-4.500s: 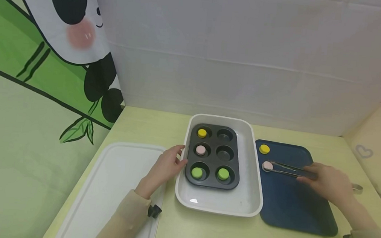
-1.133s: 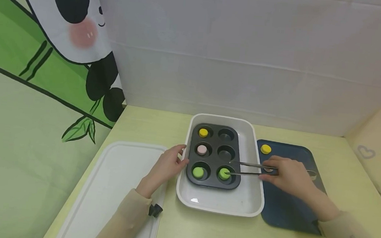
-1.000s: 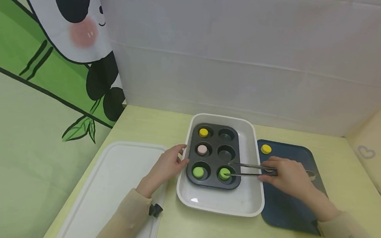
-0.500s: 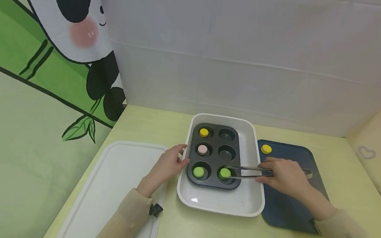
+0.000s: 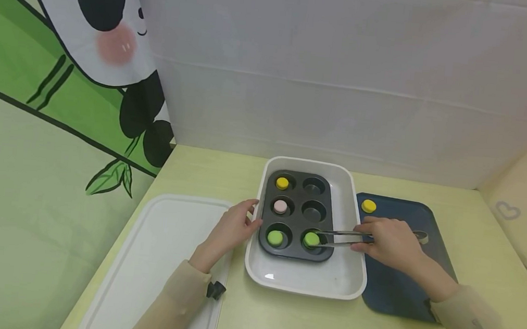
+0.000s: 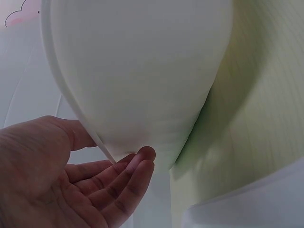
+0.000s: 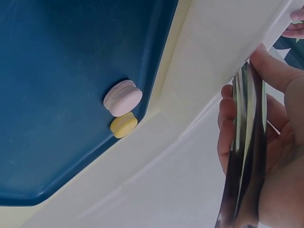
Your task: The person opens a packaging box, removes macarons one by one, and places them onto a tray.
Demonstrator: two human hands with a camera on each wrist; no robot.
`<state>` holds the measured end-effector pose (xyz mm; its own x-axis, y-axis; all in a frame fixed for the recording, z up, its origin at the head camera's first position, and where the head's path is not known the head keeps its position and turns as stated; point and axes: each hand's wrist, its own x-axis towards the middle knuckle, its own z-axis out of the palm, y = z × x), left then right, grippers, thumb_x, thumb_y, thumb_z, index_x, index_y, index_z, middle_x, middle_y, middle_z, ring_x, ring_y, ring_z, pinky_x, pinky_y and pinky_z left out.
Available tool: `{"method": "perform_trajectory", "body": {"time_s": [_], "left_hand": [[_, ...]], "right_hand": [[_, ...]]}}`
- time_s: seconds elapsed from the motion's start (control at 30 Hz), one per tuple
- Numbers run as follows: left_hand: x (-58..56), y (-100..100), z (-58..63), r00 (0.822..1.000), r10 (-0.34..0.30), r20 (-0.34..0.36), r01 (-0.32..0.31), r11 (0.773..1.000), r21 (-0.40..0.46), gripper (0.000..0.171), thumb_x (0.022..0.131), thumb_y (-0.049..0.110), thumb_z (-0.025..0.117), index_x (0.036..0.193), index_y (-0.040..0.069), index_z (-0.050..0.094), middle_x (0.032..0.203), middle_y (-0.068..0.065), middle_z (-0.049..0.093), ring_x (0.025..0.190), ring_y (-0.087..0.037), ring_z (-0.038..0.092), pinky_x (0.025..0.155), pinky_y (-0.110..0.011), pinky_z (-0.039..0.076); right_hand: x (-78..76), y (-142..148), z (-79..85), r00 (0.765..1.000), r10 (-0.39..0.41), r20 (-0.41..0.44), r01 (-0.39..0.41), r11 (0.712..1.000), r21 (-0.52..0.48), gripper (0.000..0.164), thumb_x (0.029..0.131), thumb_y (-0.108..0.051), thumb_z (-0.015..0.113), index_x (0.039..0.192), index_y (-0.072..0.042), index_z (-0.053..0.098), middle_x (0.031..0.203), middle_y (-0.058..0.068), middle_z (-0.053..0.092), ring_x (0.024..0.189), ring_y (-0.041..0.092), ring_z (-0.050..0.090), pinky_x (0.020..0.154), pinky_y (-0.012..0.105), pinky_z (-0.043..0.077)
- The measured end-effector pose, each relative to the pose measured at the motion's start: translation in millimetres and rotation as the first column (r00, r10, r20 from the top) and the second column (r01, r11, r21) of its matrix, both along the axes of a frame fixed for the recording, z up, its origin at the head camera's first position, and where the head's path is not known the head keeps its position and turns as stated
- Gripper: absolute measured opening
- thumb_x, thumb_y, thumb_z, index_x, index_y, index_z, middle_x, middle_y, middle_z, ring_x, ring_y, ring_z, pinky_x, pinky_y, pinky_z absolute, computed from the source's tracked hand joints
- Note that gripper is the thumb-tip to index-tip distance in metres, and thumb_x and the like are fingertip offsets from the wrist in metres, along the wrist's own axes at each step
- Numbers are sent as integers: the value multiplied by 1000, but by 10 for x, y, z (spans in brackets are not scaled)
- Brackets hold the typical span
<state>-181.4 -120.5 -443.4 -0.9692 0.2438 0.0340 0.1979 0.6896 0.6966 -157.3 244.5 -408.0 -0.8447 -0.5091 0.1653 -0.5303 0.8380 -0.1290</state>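
My left hand (image 5: 234,226) holds the left rim of a deep white tray (image 5: 302,283), thumb over the edge and fingers against the outer wall. Metal tongs (image 5: 344,233) are gripped in my right hand (image 5: 390,243), their tips on either side of a green macaron (image 5: 311,239). That macaron sits in the front right cup of a dark muffin tin (image 5: 293,250), which lies inside the tray. Down the tin's left column are a yellow macaron (image 5: 282,183), a pink one and another green macaron (image 5: 275,238). The middle and back right cups hold nothing.
A dark blue tray (image 7: 71,42) lies to the right, bearing a pink macaron (image 7: 123,98) and a yellow macaron (image 7: 124,125); my right hand hides the pink one in the head view. At the left lies a flat white board (image 5: 156,259). Fabric walls enclose the table.
My right hand has carried the tongs left, from the pink macaron on the blue tray to the tin. Over the last second their tips have come round the green macaron. My left hand stays put.
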Motion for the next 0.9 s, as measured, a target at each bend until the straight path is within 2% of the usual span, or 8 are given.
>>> {"method": "perform_trajectory", "body": {"time_s": [0.9], "left_hand": [[11, -2, 26, 1000, 2, 14, -2, 1000, 3, 56, 95, 18, 68, 144, 1, 48, 117, -12, 62, 79, -13, 61, 64, -28, 52]], "right_hand": [[33, 8, -13, 1000, 2, -8, -2, 1000, -16, 30, 73, -32, 89, 95, -13, 79, 83, -8, 65, 52, 1, 40, 43, 24, 33]]}}
